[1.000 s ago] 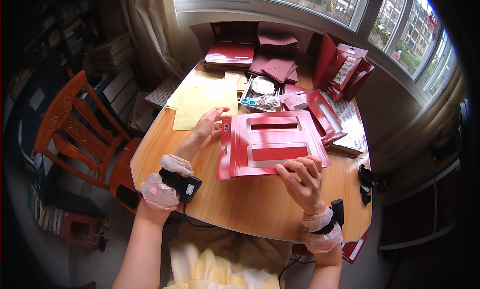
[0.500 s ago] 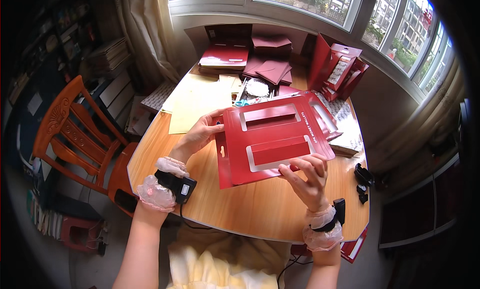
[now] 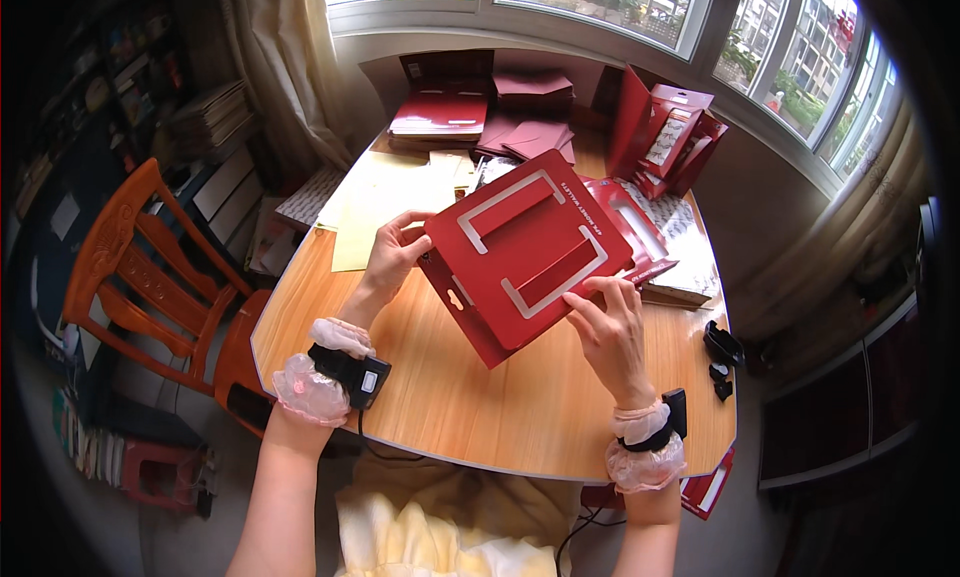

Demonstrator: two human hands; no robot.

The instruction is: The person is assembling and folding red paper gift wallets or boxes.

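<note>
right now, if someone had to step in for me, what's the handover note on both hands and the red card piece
Left hand: grips the left edge of the red die-cut card sheet, thumb on top.
Right hand: fingers pinch the sheet's lower right edge.
The sheet is held tilted above the wooden table, flat and unfolded, cut-out slots facing up.
Nearby: another red sheet lies behind it, yellow paper to the left, stacks of red and maroon pieces at the far side, and folded red boxes stand by the window.
Done: one sheet picked up.
Left: this sheet shows no folds yet.
</note>
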